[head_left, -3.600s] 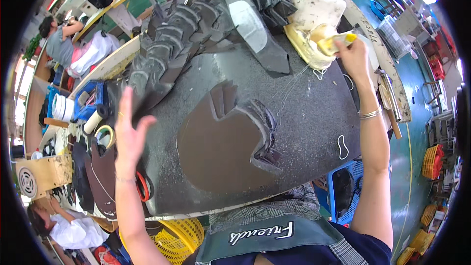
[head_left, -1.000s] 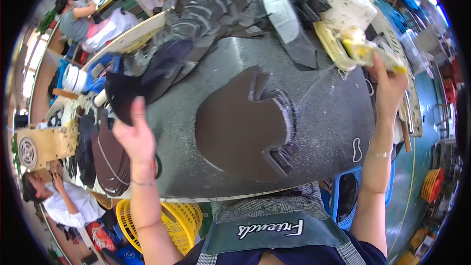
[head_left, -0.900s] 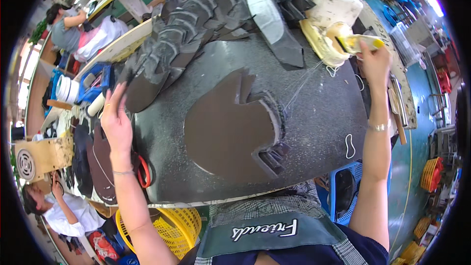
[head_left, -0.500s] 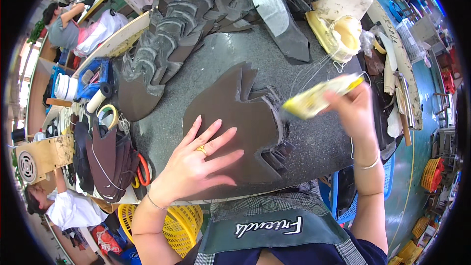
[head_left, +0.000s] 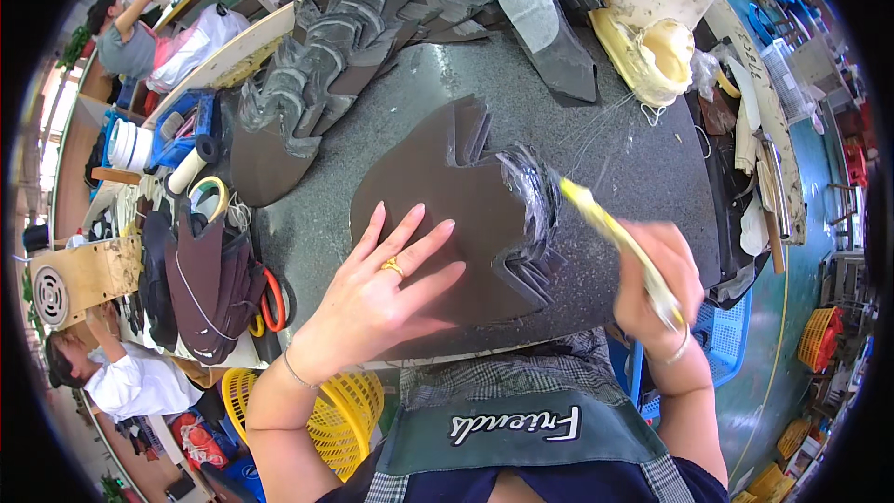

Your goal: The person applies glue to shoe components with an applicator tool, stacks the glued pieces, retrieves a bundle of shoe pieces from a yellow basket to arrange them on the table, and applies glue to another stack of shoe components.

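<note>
A stack of dark brown cut shoe-upper pieces (head_left: 438,177) lies fanned in the middle of the dark work surface (head_left: 633,177). My left hand (head_left: 372,293) presses flat on it, fingers spread, a gold ring on one of them. To the right, my right hand (head_left: 663,284) is closed around a yellow-and-white glue brush (head_left: 610,224), somewhat blurred. Its tip is beside the stack's stepped right edges, which look wet and glossy. Thin glue strands stretch toward a crusted cream glue pot (head_left: 663,61) at the far right.
Overlapping rows of similar pieces (head_left: 358,37) curve along the far left, beside a long grey-patched piece (head_left: 535,9). Left of me are a bundle of tied brown pieces (head_left: 209,270), orange-handled scissors (head_left: 272,300) and tape (head_left: 209,194). Yellow basket (head_left: 349,419) below; two people sit leftward.
The brush has turned and dropped lower, with its tip now near the stack's right edges. Those edges look glossier. My left hand stays on the stack.
</note>
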The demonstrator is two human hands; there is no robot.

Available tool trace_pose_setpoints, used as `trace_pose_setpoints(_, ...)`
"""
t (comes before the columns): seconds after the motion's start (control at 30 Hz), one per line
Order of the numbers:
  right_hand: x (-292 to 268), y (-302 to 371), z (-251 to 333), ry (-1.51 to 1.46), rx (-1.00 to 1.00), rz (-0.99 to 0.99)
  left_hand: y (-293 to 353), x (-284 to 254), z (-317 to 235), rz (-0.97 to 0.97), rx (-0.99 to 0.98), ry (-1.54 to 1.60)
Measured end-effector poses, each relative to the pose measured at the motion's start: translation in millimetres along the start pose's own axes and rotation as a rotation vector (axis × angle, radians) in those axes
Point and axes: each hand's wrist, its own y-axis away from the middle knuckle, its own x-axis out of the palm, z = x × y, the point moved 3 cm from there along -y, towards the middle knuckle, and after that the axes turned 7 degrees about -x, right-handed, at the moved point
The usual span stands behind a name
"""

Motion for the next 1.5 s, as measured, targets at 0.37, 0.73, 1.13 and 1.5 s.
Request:
trace_pose_setpoints(0.37, -6.6, -45.0, -9.5, -0.434, 0.029, 0.379, 4.0, 1.0, 6.0, -0.018, -0.014, 0.128)
trace_pose_setpoints(0.73, 69.0, -113.1, -58.6, -0.319, -0.059, 0.163, -0.6, -1.3, 2.7, 0.007, -0.008, 0.099)
trace_pose_setpoints(1.13, 3.9, -0.3, -61.8, -0.560, 0.396, 0.140, 7.1, 16.4, -2.6, -0.134, 0.004, -0.034)
trace_pose_setpoints(1.5, 45.6, -78.1, -51.0, -0.453, -0.243, -0.037, -17.8, -9.1, 40.5, -0.415, -0.578, 0.737)
